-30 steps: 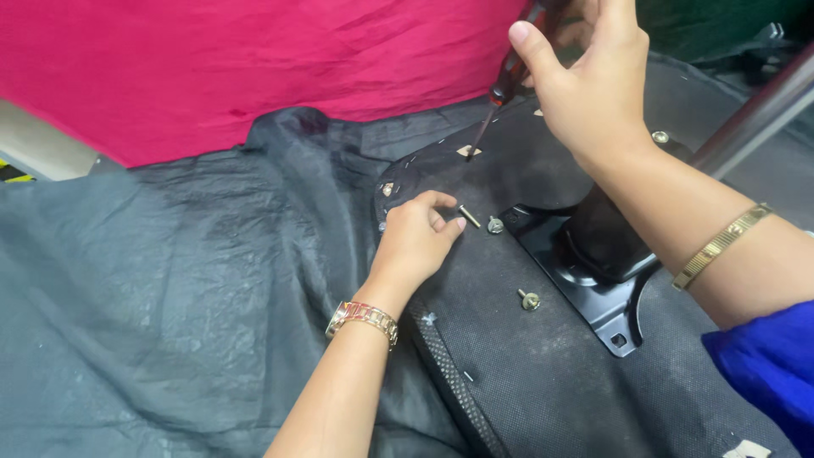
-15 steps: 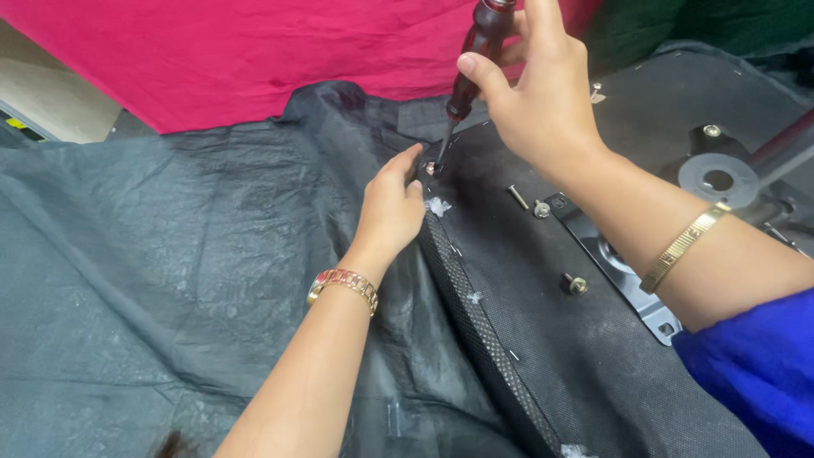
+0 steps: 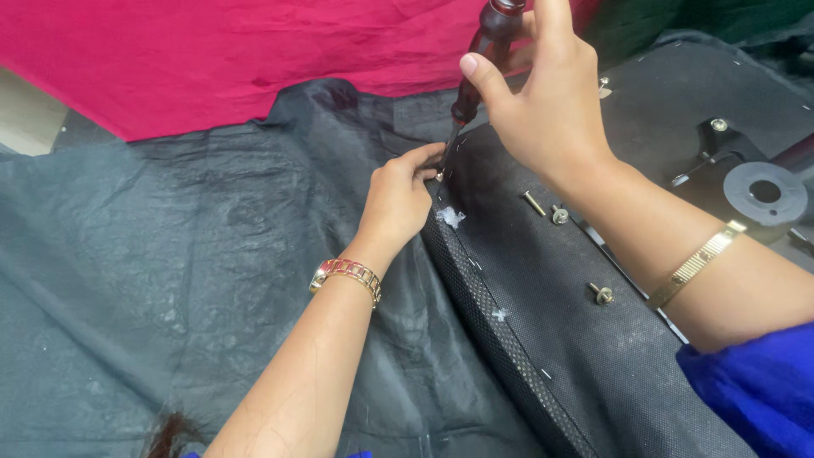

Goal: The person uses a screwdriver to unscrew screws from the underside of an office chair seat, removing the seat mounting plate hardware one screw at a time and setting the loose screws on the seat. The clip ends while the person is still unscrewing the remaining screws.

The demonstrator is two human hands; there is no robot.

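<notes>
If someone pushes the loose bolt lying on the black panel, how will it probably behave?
The bolt looks like a round metal shaft, so it would probably roll in a curve, the head end dragging. It lies flat on the fuzzy black panel, which may slow it. It is likely stiff and heavy for its small size.

Dark-handled screwdriver (image 3: 479,64) near upright, tip at black seat panel (image 3: 543,280) edge.

Item, left hand (image 3: 397,199): I noted it bare, forearm uncovered, with a gold-toned link bracelet (image 3: 346,275) showing reddish insets at the wrist. Item, right hand (image 3: 547,106): I recorded it bare, nails short and unpainted, a flat ribbed gold-toned bangle (image 3: 697,264) on the forearm. Item, sleeve (image 3: 750,392): bright blue cloth covered the right upper arm.
</notes>
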